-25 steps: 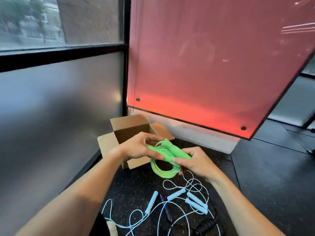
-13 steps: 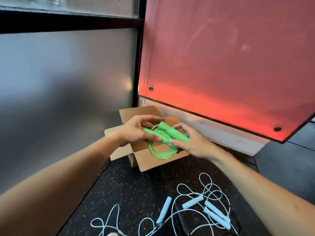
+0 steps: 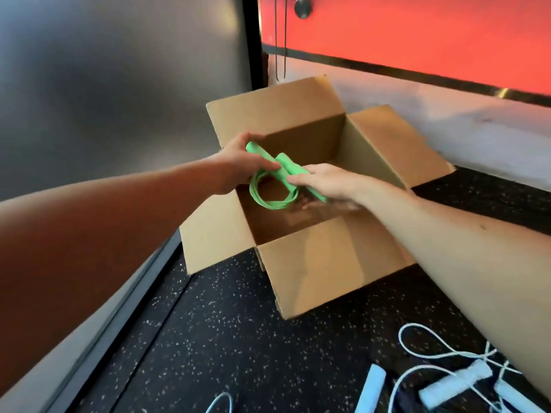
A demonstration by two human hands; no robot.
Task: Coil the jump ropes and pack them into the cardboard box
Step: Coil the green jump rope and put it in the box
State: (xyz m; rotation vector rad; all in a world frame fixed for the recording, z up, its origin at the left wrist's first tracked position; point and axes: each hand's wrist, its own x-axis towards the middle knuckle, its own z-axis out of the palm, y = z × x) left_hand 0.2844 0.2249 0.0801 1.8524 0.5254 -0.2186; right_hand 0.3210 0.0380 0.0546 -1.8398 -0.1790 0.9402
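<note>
Green jump rope [image 3: 269, 189], gripped between both hands

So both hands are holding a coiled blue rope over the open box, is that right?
Not quite. The head view shows the coiled rope is green, not blue. The left hand and right hand do hold it over the open box.

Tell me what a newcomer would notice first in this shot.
The coiled green jump rope stands out, held by the left hand and right hand over the mouth of the open cardboard box at centre. Behind it, a glowing red panel fills the upper right. Pale blue jump ropes lie loose on the speckled floor at lower right.
</note>
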